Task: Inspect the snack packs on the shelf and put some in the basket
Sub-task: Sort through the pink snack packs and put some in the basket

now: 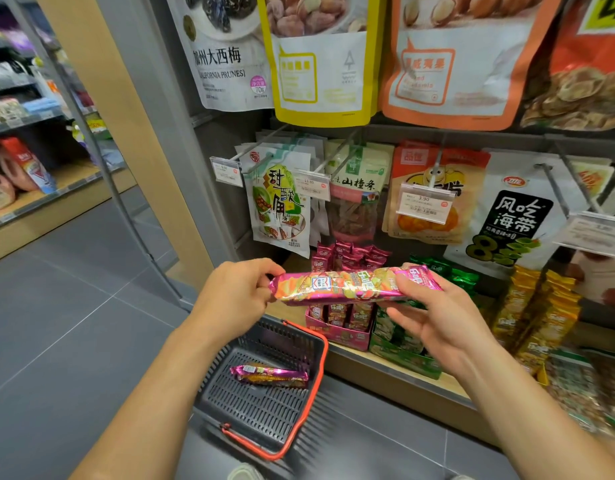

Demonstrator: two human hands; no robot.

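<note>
Grey slotted plastic basket (320, 344), red handles: one pink foil snack pack (269, 375) lay inside, by its shelf-side wall. Second pink pack (351, 285) hung over the shelf (403, 377) front edge, with left hand (236, 292) and right hand (437, 313) fingers clamped on its ends. White price tag (423, 199) read 3.90.

"加州大西梅" and "CALIFORNIA PRUNES" are printed on a white prune pouch (223, 60). "甜酸角" is shown on a tamarind pouch (280, 206), and "山楂条" on a green pouch (358, 188). "3.90" is given on a price tag (423, 203). "风吃海带" and a large "8" are printed on a kelp pouch (517, 216). "乐吧" is marked on the pink snack pack (351, 285).
</note>
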